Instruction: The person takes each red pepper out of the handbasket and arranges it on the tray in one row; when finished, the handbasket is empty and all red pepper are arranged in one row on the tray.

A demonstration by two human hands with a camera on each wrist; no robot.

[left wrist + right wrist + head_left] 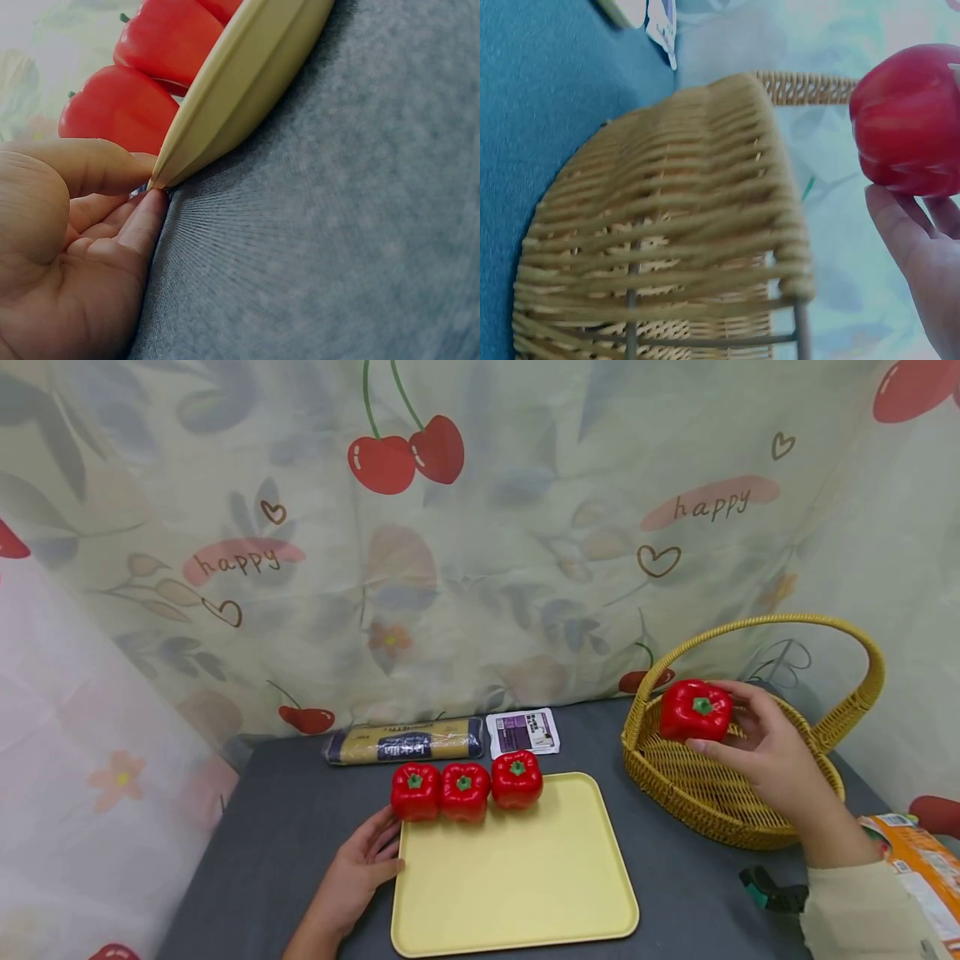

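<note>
Over the wicker basket (697, 789), my right hand (772, 752) grips a red bell pepper (686, 714) with a green stem. In the right wrist view the same bell pepper (911, 120) sits in the fingers, above the basket's rim (780, 187). My left hand (360, 868) is at the left edge of a pale yellow tray (517, 885), and the left wrist view shows thumb and finger pinching its rim (225, 97). Three more red bell peppers (464, 793) stand in a row along the tray's far edge.
Behind the tray lie a spaghetti pack (408, 741) and a white-and-purple packet (522, 732). The basket's tall handle (765, 620) arches over it. A black-and-green object (772, 891) and an orange package (918, 860) lie near the right forearm.
</note>
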